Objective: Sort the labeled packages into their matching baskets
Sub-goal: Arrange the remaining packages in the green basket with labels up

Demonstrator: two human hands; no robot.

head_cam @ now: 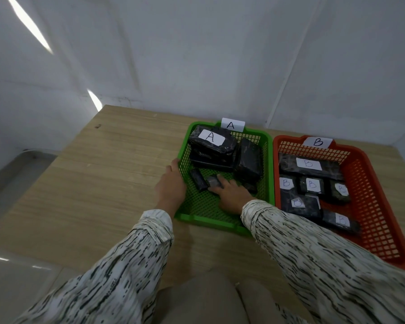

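A green basket (268, 164) tagged A holds several black wrapped packages: a stack topped by one labelled A (212, 139), a tall one (249, 160) beside it and a small one (198, 178) on the basket floor. My left hand (172, 187) rests on the basket's left rim. My right hand (232, 195) is inside the basket, fingers on a small dark package (213, 181). An orange basket (369, 183) tagged B on the right holds several black packages labelled B (309, 163).
Both baskets stand on a light wooden table (103, 183) against a white wall. The table's left edge drops to a pale floor. My patterned sleeves cross the near part of the table.
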